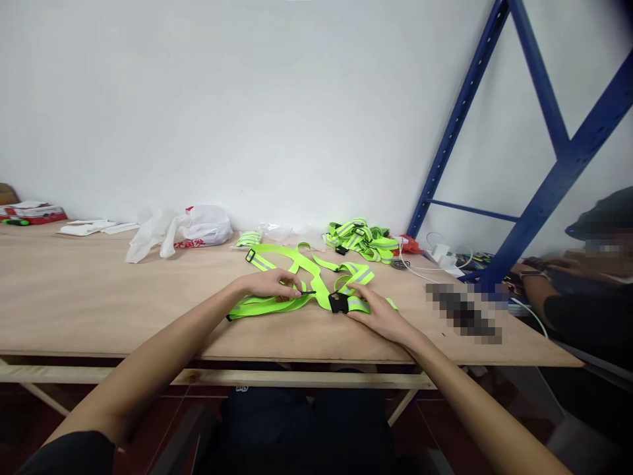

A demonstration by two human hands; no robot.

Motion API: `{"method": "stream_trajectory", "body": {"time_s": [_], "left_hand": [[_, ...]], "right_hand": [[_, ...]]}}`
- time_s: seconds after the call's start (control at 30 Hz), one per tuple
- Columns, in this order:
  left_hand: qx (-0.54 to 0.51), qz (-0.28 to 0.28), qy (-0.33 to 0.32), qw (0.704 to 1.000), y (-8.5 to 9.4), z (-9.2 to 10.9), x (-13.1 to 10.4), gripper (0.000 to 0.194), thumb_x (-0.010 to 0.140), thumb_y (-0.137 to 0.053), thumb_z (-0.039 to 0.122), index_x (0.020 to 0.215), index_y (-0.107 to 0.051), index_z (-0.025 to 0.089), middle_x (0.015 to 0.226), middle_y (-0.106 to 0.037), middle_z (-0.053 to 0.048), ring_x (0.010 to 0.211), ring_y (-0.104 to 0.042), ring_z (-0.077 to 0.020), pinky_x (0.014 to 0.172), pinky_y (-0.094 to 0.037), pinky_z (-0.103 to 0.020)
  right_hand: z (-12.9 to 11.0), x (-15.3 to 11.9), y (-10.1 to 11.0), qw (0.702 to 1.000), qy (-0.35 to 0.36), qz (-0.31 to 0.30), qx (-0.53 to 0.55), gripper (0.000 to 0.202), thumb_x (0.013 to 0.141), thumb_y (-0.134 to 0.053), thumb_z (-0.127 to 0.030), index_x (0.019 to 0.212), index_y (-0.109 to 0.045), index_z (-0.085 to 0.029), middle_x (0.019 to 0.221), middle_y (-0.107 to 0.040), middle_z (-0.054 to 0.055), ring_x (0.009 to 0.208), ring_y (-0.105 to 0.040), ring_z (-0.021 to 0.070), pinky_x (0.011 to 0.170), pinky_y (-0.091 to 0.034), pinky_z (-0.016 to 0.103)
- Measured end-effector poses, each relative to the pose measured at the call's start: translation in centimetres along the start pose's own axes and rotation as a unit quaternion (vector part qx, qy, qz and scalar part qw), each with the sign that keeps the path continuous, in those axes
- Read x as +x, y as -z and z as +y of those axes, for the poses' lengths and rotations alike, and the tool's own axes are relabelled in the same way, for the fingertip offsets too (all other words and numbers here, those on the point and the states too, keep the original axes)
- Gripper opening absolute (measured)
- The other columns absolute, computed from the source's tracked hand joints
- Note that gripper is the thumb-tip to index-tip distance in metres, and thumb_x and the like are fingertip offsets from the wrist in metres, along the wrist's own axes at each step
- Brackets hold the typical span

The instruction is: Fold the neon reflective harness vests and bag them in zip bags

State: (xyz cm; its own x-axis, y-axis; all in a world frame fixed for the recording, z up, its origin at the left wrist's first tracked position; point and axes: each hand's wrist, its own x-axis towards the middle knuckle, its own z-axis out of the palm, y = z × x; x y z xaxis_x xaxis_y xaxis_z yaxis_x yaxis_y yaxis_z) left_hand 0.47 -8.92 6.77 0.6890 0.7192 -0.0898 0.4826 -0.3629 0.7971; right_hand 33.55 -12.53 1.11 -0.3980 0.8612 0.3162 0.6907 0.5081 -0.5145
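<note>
Neon-yellow straps with grey reflective stripes (320, 290) lie spread on the wooden table, in front of me. Curled fingers of my left hand (275, 285) hold the strap beside a small black piece (308, 292). On the other side, my right hand (378, 315) has its thumb and fingers around the strap next to a black buckle (339, 303). A black slider (250, 256) sits at the upper left corner of the straps.
Behind lie a heap of similar straps (361, 239), a bagged roll (248, 239) and white plastic bags (202, 225). A blue metal frame (539, 191), a cable and a blurred dark object (463, 313) are at right. Another person (583, 290) sits beyond the frame.
</note>
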Motion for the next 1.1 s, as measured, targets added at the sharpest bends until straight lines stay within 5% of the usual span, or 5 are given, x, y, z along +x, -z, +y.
{"method": "stream_trajectory", "body": {"time_s": [0.47,1.1], "left_hand": [[0.018,-0.009,0.003,1.000,0.7,-0.9,-0.3,0.051,0.076,-0.070,0.060,0.108,-0.071,0.020,0.092,-0.065,-0.003,0.080,-0.059,-0.0184,0.071,-0.044,-0.027],[0.016,-0.007,-0.029,0.999,0.4,-1.5,0.0,0.045,0.079,-0.069,0.055,0.106,-0.071,0.020,0.091,-0.065,-0.003,0.080,-0.058,-0.0175,0.072,-0.046,-0.027]], "right_hand": [[1.2,0.0,-0.3,0.998,0.045,0.038,-0.016,0.052,0.085,-0.069,-0.038,0.135,-0.062,-0.026,0.139,-0.062,0.008,0.129,-0.057,0.0299,0.110,-0.043,0.049],[0.5,0.7,-0.1,0.996,-0.012,-0.003,0.083,0.078,0.078,-0.075,-0.042,0.149,-0.045,-0.030,0.148,-0.054,0.009,0.134,-0.052,0.0295,0.111,-0.041,0.049]]}}
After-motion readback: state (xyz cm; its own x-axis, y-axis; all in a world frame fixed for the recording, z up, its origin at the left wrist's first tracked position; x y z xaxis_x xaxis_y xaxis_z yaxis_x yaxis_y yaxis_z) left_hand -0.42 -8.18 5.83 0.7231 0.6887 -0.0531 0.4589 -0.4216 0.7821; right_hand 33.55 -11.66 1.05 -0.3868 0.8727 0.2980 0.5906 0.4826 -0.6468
